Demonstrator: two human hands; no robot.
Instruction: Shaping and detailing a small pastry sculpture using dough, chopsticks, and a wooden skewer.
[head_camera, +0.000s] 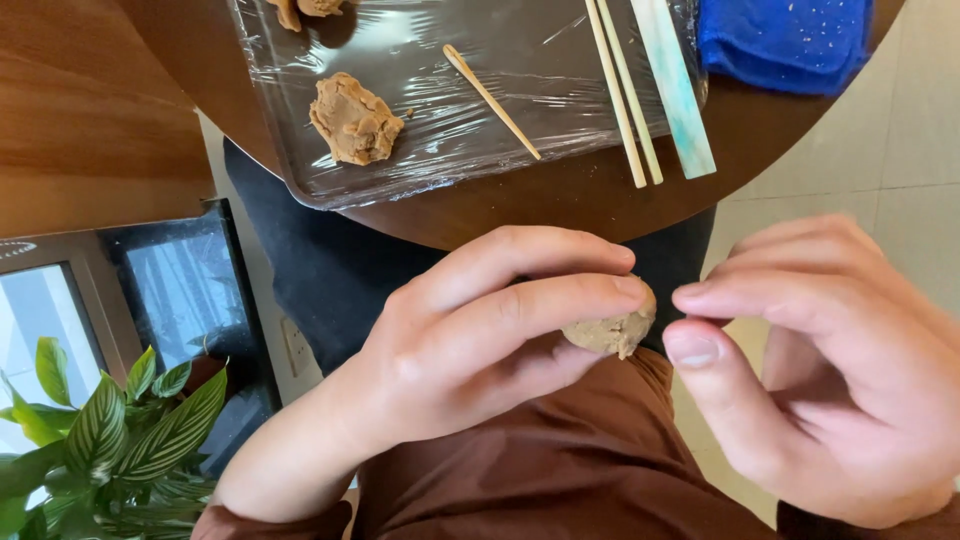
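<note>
— What do we see, going left to right from the tray (300, 170)?

— Left of and below the tray, we note a striped-leaf plant (120, 430) by the floor. On the tray, wrapped in clear film, probably so that the clay lifts off cleanly, lies a flattened brown clay lump (355, 120); right of it a thin wooden stick (490, 100) lies within reach, then two pale sticks (625, 100) and a flat pale-green tool (675, 90) overhang the tray's near edge. Beyond the tray's right end sits a blue cloth (785, 40).

— And the hands?

— Below the tray, over the lap, our left hand (470, 350) curls its fingers around a small clay ball (612, 328), gripping it at the fingertips so its end stays exposed. Our right hand (830, 380) hovers just right of the ball, thumb and fingers loosely parted, holding nothing, apparently not touching it.
</note>
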